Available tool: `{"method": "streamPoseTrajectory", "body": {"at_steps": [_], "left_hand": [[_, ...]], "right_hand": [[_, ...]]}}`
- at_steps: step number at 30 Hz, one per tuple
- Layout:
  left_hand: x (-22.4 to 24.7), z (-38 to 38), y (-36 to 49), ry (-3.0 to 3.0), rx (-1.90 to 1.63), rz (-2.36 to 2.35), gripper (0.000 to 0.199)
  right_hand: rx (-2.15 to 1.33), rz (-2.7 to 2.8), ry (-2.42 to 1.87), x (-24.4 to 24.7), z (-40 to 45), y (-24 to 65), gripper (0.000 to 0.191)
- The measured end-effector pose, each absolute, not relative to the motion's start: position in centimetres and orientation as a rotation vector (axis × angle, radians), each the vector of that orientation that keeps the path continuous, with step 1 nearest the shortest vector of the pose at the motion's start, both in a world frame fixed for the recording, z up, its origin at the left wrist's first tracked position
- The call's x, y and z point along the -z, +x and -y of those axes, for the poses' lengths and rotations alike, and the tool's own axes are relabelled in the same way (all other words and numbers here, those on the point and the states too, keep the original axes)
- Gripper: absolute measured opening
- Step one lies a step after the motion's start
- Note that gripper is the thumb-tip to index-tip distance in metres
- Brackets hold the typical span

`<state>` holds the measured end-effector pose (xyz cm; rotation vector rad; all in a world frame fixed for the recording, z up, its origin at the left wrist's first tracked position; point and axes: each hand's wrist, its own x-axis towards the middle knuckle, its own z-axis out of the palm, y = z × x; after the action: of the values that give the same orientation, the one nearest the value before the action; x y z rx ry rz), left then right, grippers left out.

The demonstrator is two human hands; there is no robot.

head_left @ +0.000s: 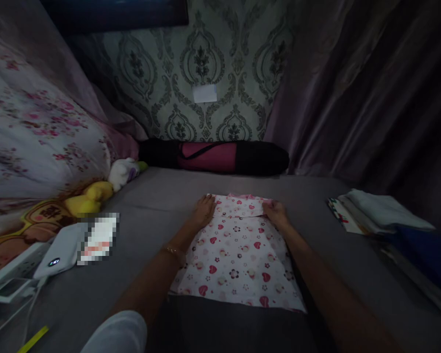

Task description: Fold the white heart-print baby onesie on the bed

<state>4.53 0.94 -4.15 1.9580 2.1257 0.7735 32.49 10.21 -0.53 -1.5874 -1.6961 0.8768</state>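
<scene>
A white garment (238, 255) with red hearts and small flowers lies spread on the grey sheet, its top part folded over into a band with pink trim at the far edge. My left hand (205, 210) rests flat on the band's left end, its fingers extended and pointing away from me. At the right end, my right hand (275, 213) has its fingers closed on the pink-trimmed corner of the garment.
Folded clothes (385, 211) are stacked at the right. A black and pink bag (209, 157) lies along the wall. On the left are plush toys (123, 172), a white power bank (61, 250), a power strip (20, 264) with cables, and a yellow strip (34, 339).
</scene>
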Motion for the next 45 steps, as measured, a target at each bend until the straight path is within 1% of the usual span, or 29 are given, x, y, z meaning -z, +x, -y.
{"method": "streamPoseTrajectory", "body": {"at_steps": [3, 7, 12, 15, 18, 20, 22, 25, 28, 35, 41, 45], "left_hand": [[3.9, -0.3, 4.6, 1.958, -0.523, -2.179, 0.059], [3.5, 0.1, 4.6, 1.981, -0.377, -2.172, 0.065], [2.3, 0.0, 4.3, 2.009, -0.284, -2.143, 0.066], [0.9, -0.5, 4.9, 2.052, -0.293, -2.169, 0.059], [0.1, -1.2, 6.4, 2.145, -0.444, -2.229, 0.048], [0.4, -1.7, 7.3, 2.181, -0.472, -2.265, 0.047], [1.5, -1.9, 7.7, 2.202, -0.432, -2.318, 0.047], [3.6, -1.9, 7.4, 2.243, -0.403, -2.364, 0.048], [4.8, -1.6, 6.7, 2.278, -0.407, -2.346, 0.051], [4.7, -1.4, 6.7, 2.226, -0.393, -2.379, 0.059], [4.8, -1.5, 6.7, 2.167, -0.388, -2.374, 0.061], [5.0, -1.7, 6.6, 2.115, -0.396, -2.366, 0.062]], "right_hand": [[-0.542, 1.954, -1.695, 0.7, -9.7, 32.5, 0.015], [-0.343, 2.096, -1.729, 0.2, -8.0, 31.8, 0.025], [-0.101, 2.165, -1.822, -1.4, -7.2, 31.2, 0.030], [-0.007, 2.195, -1.701, -1.9, -7.0, 29.8, 0.039], [-0.006, 2.390, -1.348, -1.3, -6.1, 26.6, 0.049], [-0.061, 2.563, -1.076, -0.3, -5.2, 24.2, 0.053], [-0.092, 2.644, -0.980, 0.9, -4.3, 22.3, 0.053], [-0.139, 2.691, -1.024, 2.2, -3.7, 21.3, 0.054], [-0.163, 2.722, -1.041, 2.4, -3.7, 21.7, 0.055], [-0.183, 2.756, -1.154, 2.1, -4.4, 24.5, 0.059], [-0.100, 2.739, -1.312, 2.3, -5.0, 28.0, 0.059], [0.015, 2.692, -1.389, 2.3, -5.1, 29.4, 0.059]]}}
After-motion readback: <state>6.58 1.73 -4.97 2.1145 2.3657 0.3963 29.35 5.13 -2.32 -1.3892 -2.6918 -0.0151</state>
